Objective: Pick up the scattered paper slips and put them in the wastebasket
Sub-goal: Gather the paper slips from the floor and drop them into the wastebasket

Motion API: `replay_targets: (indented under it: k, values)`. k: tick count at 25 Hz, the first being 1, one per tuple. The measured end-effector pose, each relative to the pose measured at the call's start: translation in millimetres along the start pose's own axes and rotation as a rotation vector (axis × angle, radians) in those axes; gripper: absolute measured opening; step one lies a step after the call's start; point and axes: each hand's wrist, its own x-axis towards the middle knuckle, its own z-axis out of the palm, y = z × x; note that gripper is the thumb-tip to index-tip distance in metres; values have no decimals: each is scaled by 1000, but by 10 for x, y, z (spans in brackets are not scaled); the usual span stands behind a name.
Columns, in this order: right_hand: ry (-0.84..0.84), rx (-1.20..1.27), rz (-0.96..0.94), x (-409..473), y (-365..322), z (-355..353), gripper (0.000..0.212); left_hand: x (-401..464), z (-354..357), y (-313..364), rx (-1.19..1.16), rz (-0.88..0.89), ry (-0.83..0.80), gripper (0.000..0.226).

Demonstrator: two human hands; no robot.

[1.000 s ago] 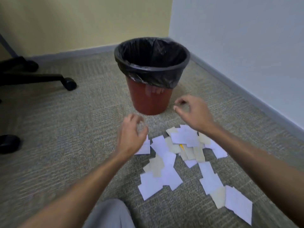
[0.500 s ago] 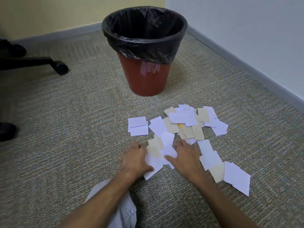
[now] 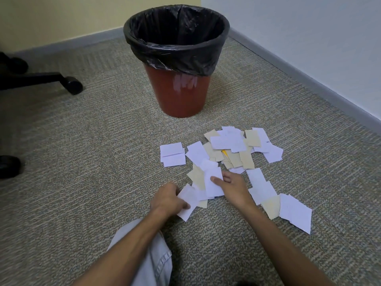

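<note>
Your left hand (image 3: 168,198) pinches a white slip (image 3: 187,200) and your right hand (image 3: 232,187) pins another; the other paper slips (image 3: 231,149) lie on the carpet (image 3: 82,162) near the wastebasket (image 3: 179,93). Rake them together first, so you aren't peeling singles off the pile.

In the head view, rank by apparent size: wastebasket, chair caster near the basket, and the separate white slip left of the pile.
1. wastebasket
2. white slip
3. chair caster; it sits farther from the camera, so the last two are uncertain.
</note>
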Motion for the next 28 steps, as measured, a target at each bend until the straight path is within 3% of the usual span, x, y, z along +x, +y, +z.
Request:
replay_targets:
  k: [3,5,7,10,13,15,21,23,25,28]
  values:
    - [14,-68,-20,94,-73,104,10,28,-32,-77,-76,7,1,36]
    - [-3,-222,-63,166,-77,163,23,31,-47,-92,-111,13,5,32]
    - [-33,-407,-118,238,-46,215,19,22,-47,-84,-125,36,27,31]
    - [-87,-747,-217,261,23,286,44,41,-13,-70,-153,113,54,24]
    - [-80,-908,-295,229,50,359,41,69,19,-56,-111,219,83,19]
    - [-63,-844,-267,221,60,372,36,80,28,-62,-79,248,75,26]
    - [91,-103,-49,351,-3,43,36,46,33,12,100,313,23,46]
    - [153,45,6,433,13,-68,36,58,55,26,149,340,-23,47]
    - [143,15,35,465,58,-85,35,57,66,35,191,367,-47,45]
    - [111,-314,-61,441,124,7,40,38,80,52,237,421,-51,44]
